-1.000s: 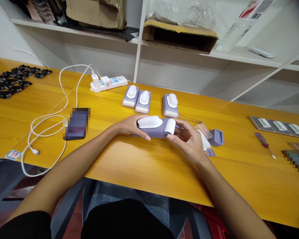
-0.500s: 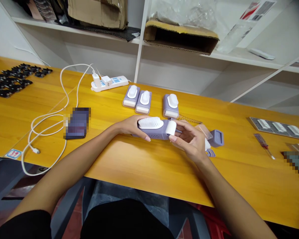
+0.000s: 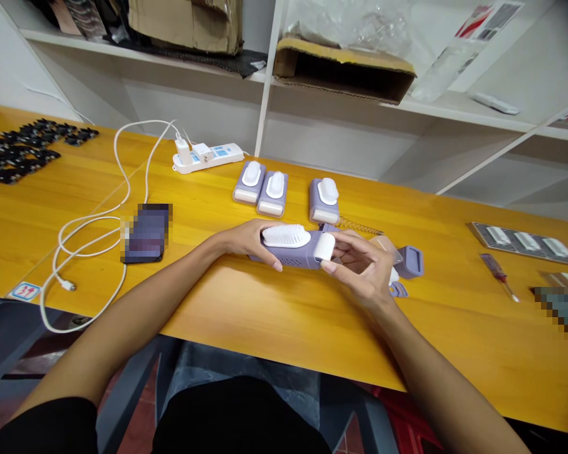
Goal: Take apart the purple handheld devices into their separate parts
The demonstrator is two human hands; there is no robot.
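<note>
Just above the table, both my hands hold a purple-grey handheld brush device [image 3: 296,256] lying on its side. White bristles [image 3: 286,236] face up along its body, and a white roller [image 3: 324,246] sits at its right end. My left hand [image 3: 253,243] wraps the left end, thumb along the front. The fingers of my right hand [image 3: 360,261] close on the roller end, thumb at its lower edge; part of the grip is hidden. Close to the right hand lie a purple cup-like part [image 3: 411,261] and a flat purple piece [image 3: 398,290].
Beyond my hands stand three similar purple units [image 3: 324,200] and a coiled spring [image 3: 360,226]. A power strip [image 3: 208,157], white cable and phone [image 3: 146,233] lie left. On the right are a screwdriver [image 3: 499,276] and a metal plate with white pieces [image 3: 523,243]. Shelves [image 3: 341,126] rise behind.
Both hands keep hold of the device. Its roller end and my right thumb have dropped very slightly; the objects on the table lie as before.
</note>
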